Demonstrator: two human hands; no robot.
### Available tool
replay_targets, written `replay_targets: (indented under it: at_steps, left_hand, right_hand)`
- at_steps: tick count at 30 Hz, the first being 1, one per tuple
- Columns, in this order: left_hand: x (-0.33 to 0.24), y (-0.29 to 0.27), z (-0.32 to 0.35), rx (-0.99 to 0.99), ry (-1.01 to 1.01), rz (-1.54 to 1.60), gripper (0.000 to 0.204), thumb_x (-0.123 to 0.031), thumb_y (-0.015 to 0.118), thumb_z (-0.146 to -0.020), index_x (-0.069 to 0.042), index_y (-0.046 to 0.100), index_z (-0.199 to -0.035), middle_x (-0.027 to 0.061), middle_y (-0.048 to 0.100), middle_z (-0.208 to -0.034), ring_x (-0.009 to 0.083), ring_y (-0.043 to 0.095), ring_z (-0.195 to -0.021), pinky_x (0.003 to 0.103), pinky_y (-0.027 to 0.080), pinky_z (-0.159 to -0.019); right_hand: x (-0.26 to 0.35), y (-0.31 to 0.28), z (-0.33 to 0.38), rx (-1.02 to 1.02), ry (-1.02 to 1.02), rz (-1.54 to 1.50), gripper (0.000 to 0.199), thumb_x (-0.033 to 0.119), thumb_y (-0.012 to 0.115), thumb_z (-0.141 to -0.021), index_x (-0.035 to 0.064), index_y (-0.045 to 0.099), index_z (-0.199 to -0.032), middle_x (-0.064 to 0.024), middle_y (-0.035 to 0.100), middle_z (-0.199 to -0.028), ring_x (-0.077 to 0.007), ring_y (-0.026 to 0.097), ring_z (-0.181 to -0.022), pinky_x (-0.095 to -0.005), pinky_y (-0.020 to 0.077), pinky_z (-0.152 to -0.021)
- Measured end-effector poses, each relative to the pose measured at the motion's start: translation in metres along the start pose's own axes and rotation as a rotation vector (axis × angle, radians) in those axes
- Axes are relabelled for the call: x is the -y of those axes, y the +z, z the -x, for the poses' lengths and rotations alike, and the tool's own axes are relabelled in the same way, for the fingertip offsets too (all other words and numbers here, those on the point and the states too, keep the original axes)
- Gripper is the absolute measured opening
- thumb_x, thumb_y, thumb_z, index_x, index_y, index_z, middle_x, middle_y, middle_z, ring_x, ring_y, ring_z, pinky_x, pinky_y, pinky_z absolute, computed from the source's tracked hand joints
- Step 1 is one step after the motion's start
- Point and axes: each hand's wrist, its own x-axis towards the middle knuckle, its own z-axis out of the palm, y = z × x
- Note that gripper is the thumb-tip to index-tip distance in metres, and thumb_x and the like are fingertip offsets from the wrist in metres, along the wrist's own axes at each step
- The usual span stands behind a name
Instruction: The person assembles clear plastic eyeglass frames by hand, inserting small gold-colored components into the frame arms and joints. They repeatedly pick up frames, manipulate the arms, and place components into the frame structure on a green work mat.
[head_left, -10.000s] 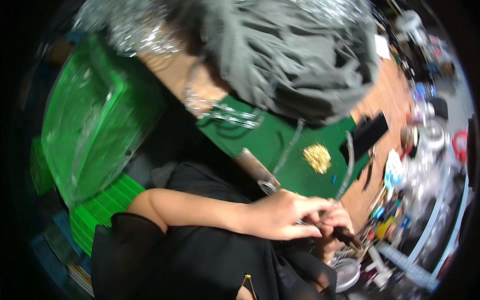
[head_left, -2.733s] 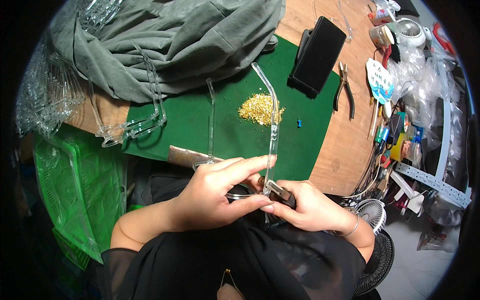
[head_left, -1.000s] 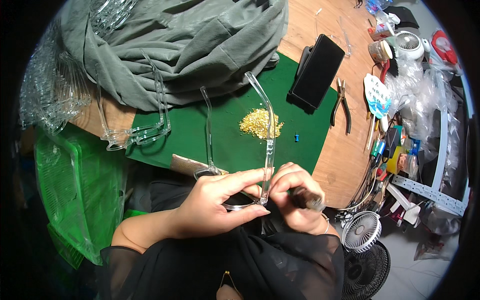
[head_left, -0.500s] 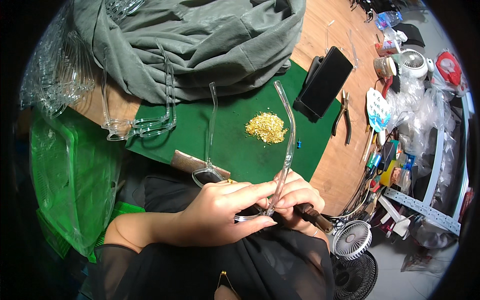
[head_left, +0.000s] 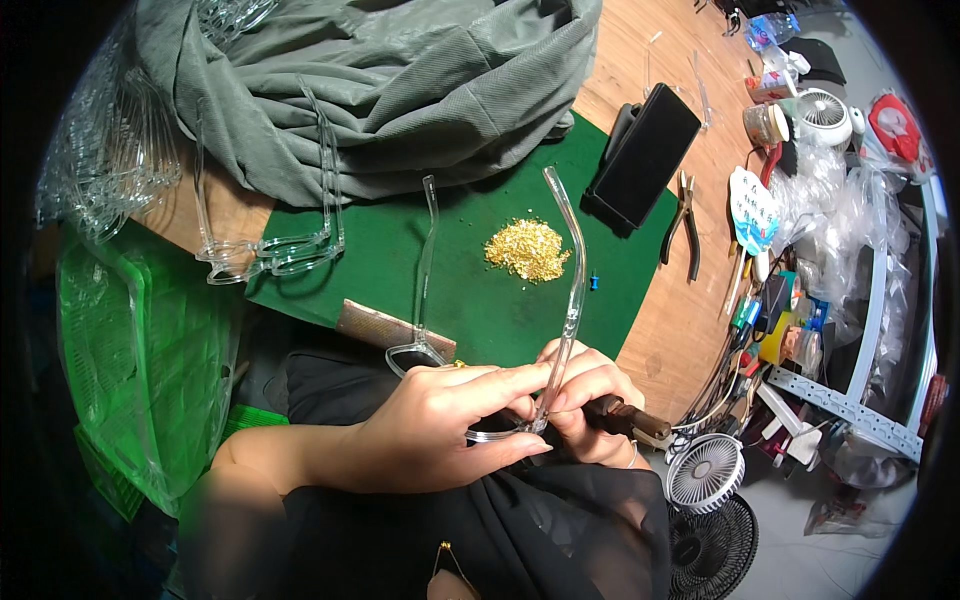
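Observation:
My left hand point(head_left: 450, 418) is closed on a clear plastic eyeglass frame point(head_left: 574, 285), held near the table edge with both temples pointing away from me. Its fingers and thumb pinch the frame by the hinge of the right temple. Closed around a tool's dark brown handle point(head_left: 642, 424), my right hand point(head_left: 597, 395) meets the same hinge corner. The tool's working end is hidden behind the fingers. Beyond the hands, a heap of tiny gold-coloured metal pieces point(head_left: 527, 250) lies on the green mat point(head_left: 395, 250).
More clear frames point(head_left: 270, 255) rest on the mat's left side, by a grey cloth point(head_left: 400, 90). A phone on a stand point(head_left: 645, 155), pliers point(head_left: 682, 228) and a small blue piece point(head_left: 594, 283) lie to the right. A white fan point(head_left: 705, 472) stands low right.
The tool handle's outer end has swung slightly upward in my right hand. My left hand keeps its grip on the frame. The whole view has shifted a little.

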Motion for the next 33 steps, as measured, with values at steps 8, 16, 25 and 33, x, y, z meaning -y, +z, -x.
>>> replay_targets:
  at_steps: [8,16,25,33]
  left_hand:
    - [0.001,0.001,0.0,0.0,-0.046,0.061,0.06,-0.004,0.078,-0.066,0.003,0.054,-0.12,0.0086,0.068,-0.087,0.0201,0.067,-0.08,0.027,0.051,-0.072]
    - [0.001,0.0,0.0,0.011,-0.042,0.091,0.057,-0.006,0.074,-0.07,0.002,0.051,-0.122,0.0098,0.067,-0.086,0.0201,0.066,-0.08,0.028,0.052,-0.073]
    - [0.0,-0.004,0.002,0.019,-0.036,0.075,0.059,-0.006,0.078,-0.067,0.004,0.053,-0.12,0.0094,0.068,-0.088,0.0199,0.067,-0.081,0.027,0.05,-0.074]
    - [-0.001,-0.008,0.003,0.07,-0.091,0.06,0.059,-0.004,0.077,-0.069,0.004,0.052,-0.122,0.0085,0.069,-0.087,0.0178,0.067,-0.081,0.027,0.05,-0.076]
  right_hand:
    - [-0.001,-0.004,0.001,0.014,-0.121,0.174,0.015,0.01,0.073,-0.077,0.0039,0.061,-0.082,-0.0061,0.061,-0.074,-0.0201,0.058,-0.066,-0.0315,0.0455,-0.061]
    - [-0.001,-0.001,0.0,-0.001,-0.131,0.186,0.014,0.011,0.072,-0.077,0.0045,0.06,-0.082,-0.0056,0.06,-0.073,-0.0198,0.057,-0.065,-0.0322,0.0464,-0.062]
    - [0.001,-0.004,0.0,0.024,-0.115,0.16,0.013,0.011,0.069,-0.08,0.0037,0.059,-0.085,-0.0081,0.062,-0.076,-0.021,0.059,-0.068,-0.0349,0.0478,-0.067]
    - [0.041,-0.025,0.01,0.493,0.934,0.032,0.024,0.024,0.054,-0.093,-0.0005,0.053,-0.092,-0.0072,0.056,-0.079,-0.0138,0.051,-0.075,-0.0289,0.0445,-0.069]
